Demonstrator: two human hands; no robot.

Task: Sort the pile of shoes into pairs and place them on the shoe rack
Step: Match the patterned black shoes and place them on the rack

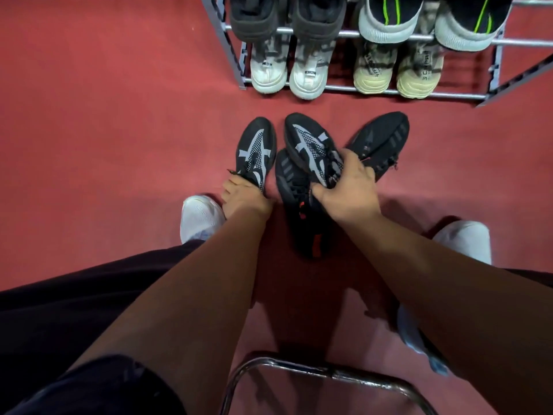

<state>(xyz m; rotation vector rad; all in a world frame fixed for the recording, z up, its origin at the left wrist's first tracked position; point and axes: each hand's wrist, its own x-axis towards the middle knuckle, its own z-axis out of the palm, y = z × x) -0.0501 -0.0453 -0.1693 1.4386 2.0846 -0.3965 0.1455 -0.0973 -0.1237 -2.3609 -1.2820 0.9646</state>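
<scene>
Four dark shoes lie on the red floor [89, 130], just in front of the shoe rack [338, 88]. The left hand [242, 196] has its grip closed round the heel of the left patterned shoe [256, 154], black with grey bands, which points toward the rack. The right hand [347, 187] holds the matching right patterned shoe [311, 145] by its laced opening, fingers curled into it. This shoe is tilted and lies across the toe of a black shoe with red marks [299, 211]. A plain black shoe [380, 142] lies just beside it, angled away to the right.

On the rack's lower rails stand a white pair [267, 74] and a cream pair [374, 73]. Above them stand a dark pair [258, 19] and a green-striped pair [389, 22]. The person's own white trainers [200, 217] flank the hands.
</scene>
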